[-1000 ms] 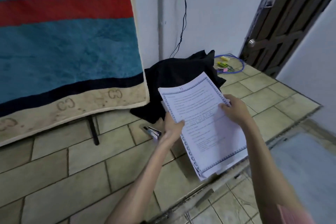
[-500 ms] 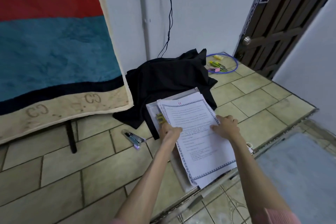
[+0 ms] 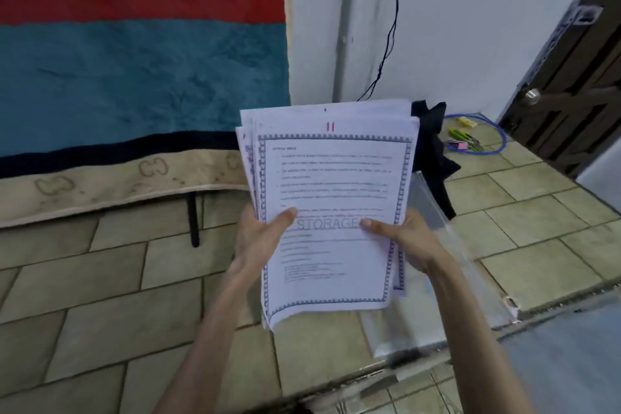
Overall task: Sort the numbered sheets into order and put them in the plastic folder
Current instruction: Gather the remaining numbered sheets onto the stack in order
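I hold a stack of several printed sheets [image 3: 331,185] upright in front of me, fanned slightly at the top. The front sheet has a patterned border, a red "11" at its top and a grey "STORAGE" watermark. My left hand [image 3: 260,239] grips the stack's left edge with the thumb on the front. My right hand [image 3: 401,239] grips the right edge the same way. The clear plastic folder [image 3: 437,282] lies on the tiled floor behind and below the stack, partly hidden by the sheets and my right forearm.
A blue and red blanket [image 3: 134,60] hangs on a rack at the left. A black cloth [image 3: 433,151] lies behind the sheets. A blue cable loop with small coloured items [image 3: 470,141] sits near the dark door [image 3: 578,77]. A step edge [image 3: 420,366] runs below.
The stack was lying on the folder on the floor under my hands half a second ago. Now both hands have lifted it upright toward me, off the folder.
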`<state>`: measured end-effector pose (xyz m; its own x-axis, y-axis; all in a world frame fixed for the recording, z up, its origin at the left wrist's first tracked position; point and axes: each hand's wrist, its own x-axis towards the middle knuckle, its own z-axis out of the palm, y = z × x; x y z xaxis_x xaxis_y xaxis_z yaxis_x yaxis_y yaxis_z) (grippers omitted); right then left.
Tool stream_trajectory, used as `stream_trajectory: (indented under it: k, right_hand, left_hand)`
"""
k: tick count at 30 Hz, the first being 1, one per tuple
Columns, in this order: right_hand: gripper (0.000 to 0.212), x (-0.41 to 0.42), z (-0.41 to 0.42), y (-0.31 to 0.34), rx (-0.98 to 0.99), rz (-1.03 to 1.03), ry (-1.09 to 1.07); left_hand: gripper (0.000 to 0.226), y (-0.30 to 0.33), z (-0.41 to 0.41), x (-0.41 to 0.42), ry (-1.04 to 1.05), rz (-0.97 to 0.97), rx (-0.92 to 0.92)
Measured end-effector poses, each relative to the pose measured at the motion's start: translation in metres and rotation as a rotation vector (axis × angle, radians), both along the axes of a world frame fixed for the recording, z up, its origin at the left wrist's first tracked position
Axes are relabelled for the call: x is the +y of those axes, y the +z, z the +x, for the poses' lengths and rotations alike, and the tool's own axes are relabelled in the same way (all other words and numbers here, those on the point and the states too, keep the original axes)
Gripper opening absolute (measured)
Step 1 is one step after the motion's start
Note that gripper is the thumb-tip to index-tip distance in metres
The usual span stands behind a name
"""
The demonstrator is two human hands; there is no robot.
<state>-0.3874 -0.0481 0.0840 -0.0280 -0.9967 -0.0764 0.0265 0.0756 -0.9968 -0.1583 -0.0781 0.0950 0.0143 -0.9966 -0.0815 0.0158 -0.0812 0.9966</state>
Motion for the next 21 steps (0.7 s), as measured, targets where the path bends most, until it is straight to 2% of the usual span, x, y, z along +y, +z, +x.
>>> stream_trajectory:
  k: [1,4,7,10,13,18,19,21]
  right_hand:
    - [0.031,-0.004,0.025,-0.001,0.012,-0.050,-0.003]
    - [0.026,-0.010,0.098,-0.003,0.021,-0.162,-0.037]
    - [0.027,-0.016,0.150,0.002,0.025,-0.262,-0.022]
    - [0.028,-0.022,0.177,0.009,-0.017,-0.325,0.012]
    - [0.034,-0.027,0.186,0.001,0.058,-0.298,0.133]
    - [0.039,-0.035,0.188,0.004,0.069,-0.277,0.196]
    - [0.038,-0.037,0.189,0.005,0.050,-0.270,0.200]
    - [0.038,-0.039,0.192,0.003,0.010,-0.240,0.204]
  left_hand:
    - [0.026,0.004,0.016,0.006,0.104,-0.023,-0.054]
    - [0.017,0.015,0.061,0.021,0.404,-0.080,-0.014]
    - [0.023,0.022,0.099,0.027,0.525,-0.232,-0.012]
    - [0.027,0.026,0.133,0.029,0.494,-0.338,-0.067]
    - [0.034,0.020,0.167,0.032,0.342,-0.303,-0.164]
    - [0.079,0.007,0.199,0.023,0.303,-0.292,-0.176]
    - [0.077,0.007,0.199,0.021,0.299,-0.288,-0.171]
    - [0.053,0.003,0.201,0.015,0.304,-0.239,-0.170]
